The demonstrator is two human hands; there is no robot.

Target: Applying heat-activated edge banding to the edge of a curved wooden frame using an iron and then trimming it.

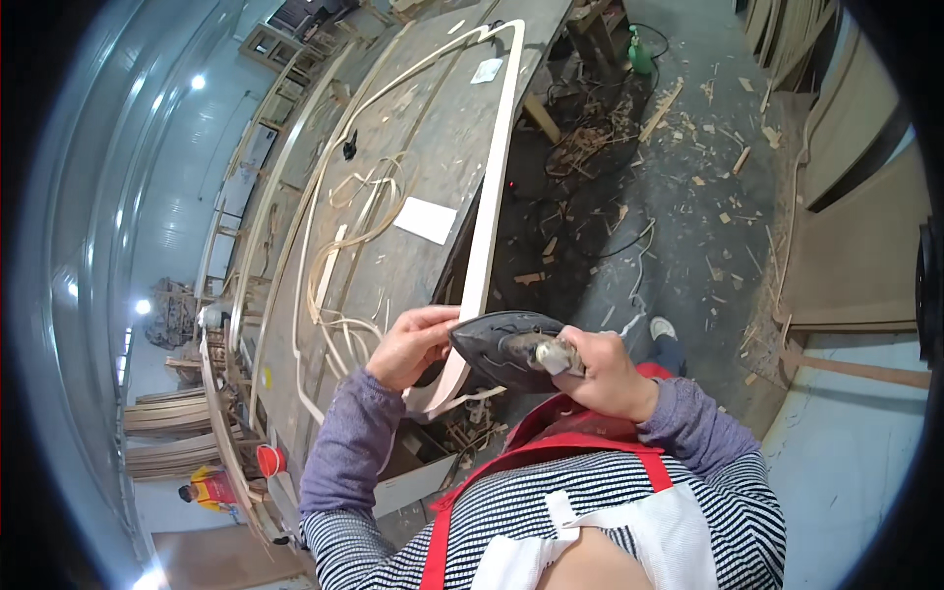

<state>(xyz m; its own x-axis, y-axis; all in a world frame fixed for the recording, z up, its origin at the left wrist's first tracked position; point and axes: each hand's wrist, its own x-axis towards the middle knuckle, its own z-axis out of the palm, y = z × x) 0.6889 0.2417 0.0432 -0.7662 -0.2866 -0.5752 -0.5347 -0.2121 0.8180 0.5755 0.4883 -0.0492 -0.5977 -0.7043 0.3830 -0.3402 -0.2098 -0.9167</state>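
A long, curved, pale wooden frame lies on the workbench, its near end reaching toward my body. In my right hand is a dark clothes iron, with the fingers closed round its worn handle. Its tilted soleplate lies against or very close to the frame's edge; exact contact is hidden. Just left of the iron's tip, my left hand grips the frame's edge, thumb and fingers pinched together. A thin light strip sticks out below the iron near the frame's bent end.
The grey workbench bears a white sheet, loose coiled strips and a small black tool. Wood scraps and a cable litter the floor at right, near a green spray bottle. A red bucket and another person are at left.
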